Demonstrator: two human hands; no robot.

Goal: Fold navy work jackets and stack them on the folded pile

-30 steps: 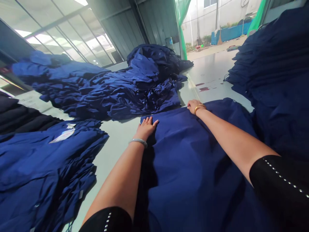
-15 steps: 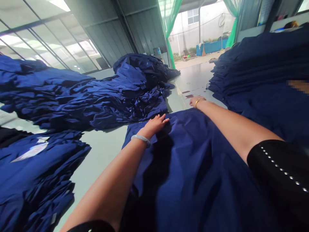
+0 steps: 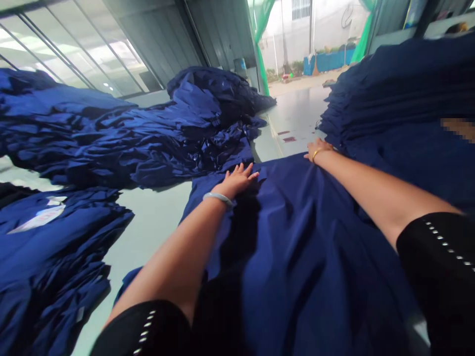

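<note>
A wide navy cloth [image 3: 297, 257] lies spread over the table in front of me, in loose folds. My left hand [image 3: 237, 180] rests on its far edge with the fingers spread, holding nothing, and a pale bangle circles that wrist. My right hand [image 3: 318, 150] lies farther right at the cloth's far edge, wearing a gold bangle. Its fingers curl over the fabric, and I cannot tell whether they pinch it. Both forearms stretch out over the cloth, and black sleeves with rows of studs show at the bottom of the view.
A crumpled heap of blue garments [image 3: 148, 143] lies beyond my hands. A folded blue stack with a white label [image 3: 48, 247] is at the left, on the pale table [image 3: 148, 232]. A tall navy stack [image 3: 401, 99] rises at the right. Green netting hangs at an open doorway [image 3: 308, 39].
My right hand has slid farther right and away along the cloth's edge. The cloth now spreads wider at lower left, under my left forearm. My view has turned slightly.
</note>
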